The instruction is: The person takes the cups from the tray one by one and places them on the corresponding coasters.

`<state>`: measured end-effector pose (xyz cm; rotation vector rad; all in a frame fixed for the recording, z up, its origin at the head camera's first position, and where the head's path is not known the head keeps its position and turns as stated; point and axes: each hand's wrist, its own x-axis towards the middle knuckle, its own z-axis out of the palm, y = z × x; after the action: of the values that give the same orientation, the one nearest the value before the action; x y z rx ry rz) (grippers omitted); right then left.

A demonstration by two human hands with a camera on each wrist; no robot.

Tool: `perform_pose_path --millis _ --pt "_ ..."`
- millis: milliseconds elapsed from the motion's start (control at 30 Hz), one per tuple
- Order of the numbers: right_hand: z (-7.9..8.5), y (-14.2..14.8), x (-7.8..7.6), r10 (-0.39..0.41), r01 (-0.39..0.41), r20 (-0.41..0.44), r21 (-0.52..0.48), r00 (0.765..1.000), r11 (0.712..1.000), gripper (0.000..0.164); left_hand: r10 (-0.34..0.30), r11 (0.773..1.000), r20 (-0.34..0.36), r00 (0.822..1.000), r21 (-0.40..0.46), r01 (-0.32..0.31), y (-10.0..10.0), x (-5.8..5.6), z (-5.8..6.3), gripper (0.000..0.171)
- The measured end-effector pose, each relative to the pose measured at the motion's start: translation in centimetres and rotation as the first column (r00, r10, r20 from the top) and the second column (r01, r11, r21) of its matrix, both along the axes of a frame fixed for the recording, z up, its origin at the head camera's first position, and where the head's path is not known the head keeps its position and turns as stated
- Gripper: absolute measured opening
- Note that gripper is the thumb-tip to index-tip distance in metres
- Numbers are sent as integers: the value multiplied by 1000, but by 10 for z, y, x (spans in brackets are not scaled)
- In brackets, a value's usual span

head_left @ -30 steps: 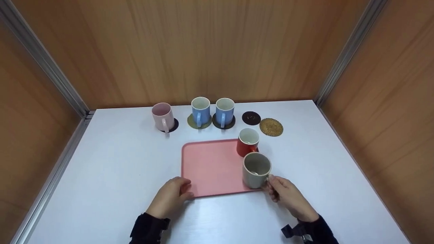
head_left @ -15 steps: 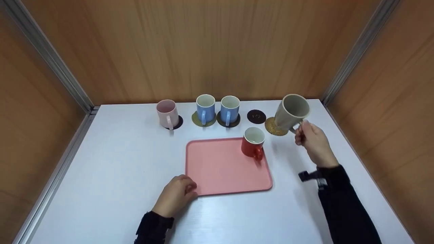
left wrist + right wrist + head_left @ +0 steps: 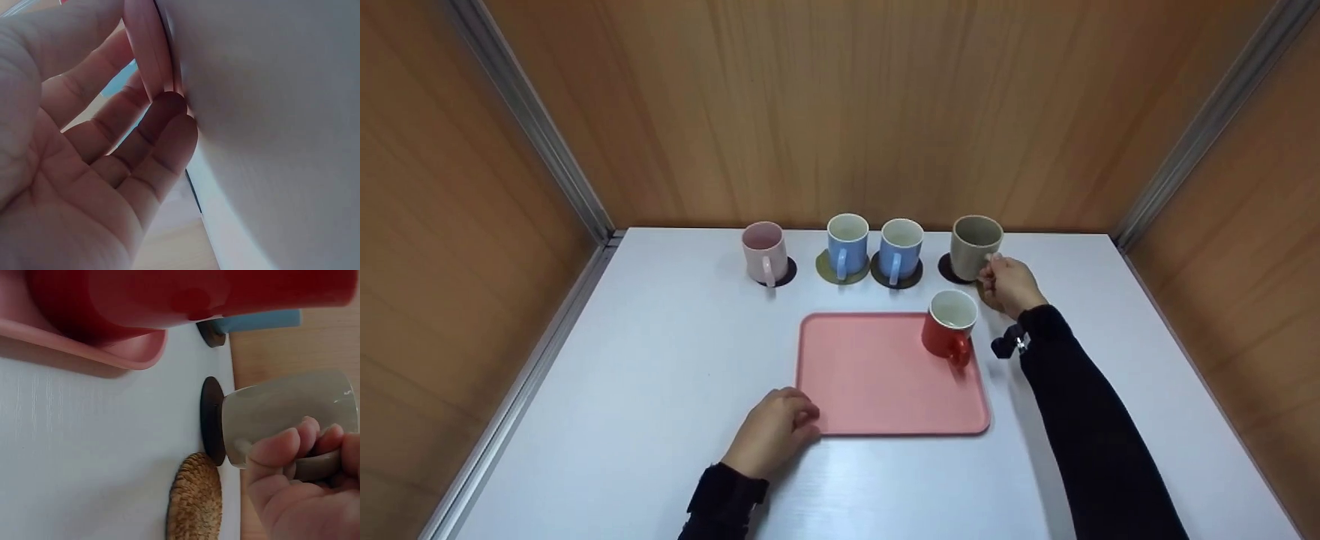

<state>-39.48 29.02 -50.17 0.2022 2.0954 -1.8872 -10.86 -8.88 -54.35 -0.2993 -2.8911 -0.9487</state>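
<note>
At the back right, my right hand [image 3: 1011, 286] grips the handle of a grey-beige mug [image 3: 975, 244]. The mug's base is at a dark round coaster [image 3: 212, 419], slightly tilted in the right wrist view; whether it bears fully on it I cannot tell. My left hand [image 3: 774, 433] holds the near left corner of a pink tray [image 3: 885, 382]; in the left wrist view the tray's rim [image 3: 149, 50] lies between thumb and fingers. A red mug [image 3: 943, 334] stands upright on the tray's far right corner, its handle towards me.
Along the back stand a pink mug [image 3: 765, 255] on a dark coaster and two blue mugs [image 3: 847, 244] on coasters. A woven coaster [image 3: 197, 500] lies by my right hand, partly hidden in the head view. Wooden panels [image 3: 840, 112] enclose the white table [image 3: 675, 337].
My right hand has lifted the grey-beige mug off the tray's near right corner and carried it back over the woven coaster, then left to the dark coaster. My left hand stays at the tray.
</note>
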Motion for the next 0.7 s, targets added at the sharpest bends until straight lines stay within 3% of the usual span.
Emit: perform_pose_path --millis 233,467,567,700 --pt "-15 2 -8 -40 43 76 -28 996 999 40 -14 1000 3 1000 24 14 1 0 -2 15" --pt "-8 -4 -8 48 -46 72 -38 996 998 38 -24 999 -1 1000 22 24 -2 -5 2 16" --pt "-3 -9 -3 88 -89 7 51 996 995 37 -12 999 7 1000 32 12 -3 -5 1 16" --pt "-1 -9 17 80 -55 -193 130 978 990 42 0 999 24 1000 43 -1 -4 -4 -2 17"
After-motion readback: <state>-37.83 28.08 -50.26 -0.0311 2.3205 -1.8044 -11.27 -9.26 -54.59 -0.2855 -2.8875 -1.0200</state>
